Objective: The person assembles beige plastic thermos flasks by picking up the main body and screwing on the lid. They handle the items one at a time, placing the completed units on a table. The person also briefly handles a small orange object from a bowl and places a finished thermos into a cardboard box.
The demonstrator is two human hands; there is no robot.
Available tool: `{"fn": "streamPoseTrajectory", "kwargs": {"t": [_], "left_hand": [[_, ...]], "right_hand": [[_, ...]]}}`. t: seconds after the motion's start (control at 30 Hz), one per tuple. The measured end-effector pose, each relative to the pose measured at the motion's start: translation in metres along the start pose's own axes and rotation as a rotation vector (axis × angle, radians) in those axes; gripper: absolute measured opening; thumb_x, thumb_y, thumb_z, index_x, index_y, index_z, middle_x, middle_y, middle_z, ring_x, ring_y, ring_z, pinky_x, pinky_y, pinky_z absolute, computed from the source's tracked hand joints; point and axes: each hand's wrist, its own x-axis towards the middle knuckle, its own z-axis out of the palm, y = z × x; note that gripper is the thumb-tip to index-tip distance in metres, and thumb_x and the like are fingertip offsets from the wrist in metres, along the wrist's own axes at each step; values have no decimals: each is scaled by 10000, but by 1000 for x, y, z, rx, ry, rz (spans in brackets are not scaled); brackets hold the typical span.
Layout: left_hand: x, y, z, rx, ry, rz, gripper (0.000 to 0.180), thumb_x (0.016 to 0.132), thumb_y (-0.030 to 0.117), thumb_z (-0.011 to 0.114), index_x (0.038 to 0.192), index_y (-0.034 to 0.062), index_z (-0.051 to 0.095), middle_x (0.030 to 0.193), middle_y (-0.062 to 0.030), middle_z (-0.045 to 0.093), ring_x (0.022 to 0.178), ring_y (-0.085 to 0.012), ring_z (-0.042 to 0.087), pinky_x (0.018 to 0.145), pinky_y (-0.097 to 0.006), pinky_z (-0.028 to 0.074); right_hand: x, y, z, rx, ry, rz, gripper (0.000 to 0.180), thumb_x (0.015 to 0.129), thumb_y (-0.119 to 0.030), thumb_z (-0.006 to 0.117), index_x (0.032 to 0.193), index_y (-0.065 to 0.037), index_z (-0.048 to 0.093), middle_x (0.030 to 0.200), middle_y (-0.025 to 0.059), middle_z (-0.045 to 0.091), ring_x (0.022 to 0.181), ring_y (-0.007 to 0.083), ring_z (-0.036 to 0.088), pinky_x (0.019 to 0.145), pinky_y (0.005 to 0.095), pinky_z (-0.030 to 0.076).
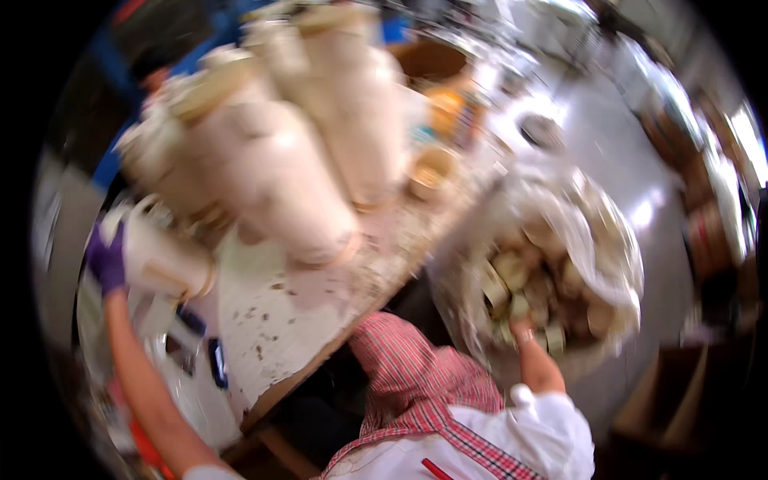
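My left hand (pixel 108 258), in a purple glove, is at the far left of the table. It grips the outer end of a cream hollow cylinder (pixel 168 254), which is tilted above the tabletop. My right hand (pixel 524 328) reaches down into a large clear plastic bag (pixel 616 232) on the right. Short cream cup-like pieces (pixel 512 270) fill the bag. The right fingertips are beside a small cream piece (pixel 519 306); blur and the pieces hide whether they close on it.
Tall cream cylinders (pixel 272 176) crowd the worktable (pixel 268 336), which has crumbs scattered on it. A small tan cup (pixel 430 172) and an orange container (pixel 446 110) stand farther back. Cardboard boxes (pixel 680 392) are at the right. Another person (pixel 152 76) is partly visible behind the cylinders.
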Motion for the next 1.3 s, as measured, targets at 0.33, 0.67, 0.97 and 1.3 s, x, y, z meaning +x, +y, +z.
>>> {"fn": "streamPoseTrajectory", "kwargs": {"t": [0.33, 0.67, 0.97, 1.3], "left_hand": [[-91, 5, -84, -666, -23, -119, 260, 952, 171, 562, 1097, -39, 610, 1014, -61, 618, 887, -142, 568, 812, -289, 472], [-129, 23, -139, -802, -239, 103, 395, 974, 170, 469, 1310, -37, 466, 1362, -145, 460, 1225, -248, 448, 1036, -367, 344], [-99, 51, -124, -732, -245, -67, 398, 993, 211, 446, 1316, -21, 456, 1306, -131, 513, 1196, -228, 473, 1025, -315, 346], [-151, 187, -183, -436, 149, 280, 417, 897, 79, 561, 1298, -1, 477, 1321, -173, 498, 1226, -290, 481, 1027, -354, 369]], "right_hand": [[8, 92, -75, 367, 705, 205, 373, 740, -189, 699, 1047, -39, 547, 1149, 208, 495, 1120, 381, 474, 950, 475, 387], [88, 135, -202, 71, 581, -20, 590, 792, -464, 631, 1274, -136, 542, 1390, 119, 453, 1306, 342, 362, 1104, 469, 241], [124, 137, -140, 119, 482, -85, 438, 870, -393, 552, 1170, -79, 610, 1248, 147, 576, 1163, 317, 521, 984, 411, 396], [-63, 9, -178, 402, 19, -666, 328, 766, -198, 706, 1013, -9, 601, 818, 113, 654, 738, 226, 621, 674, 347, 482]]}}
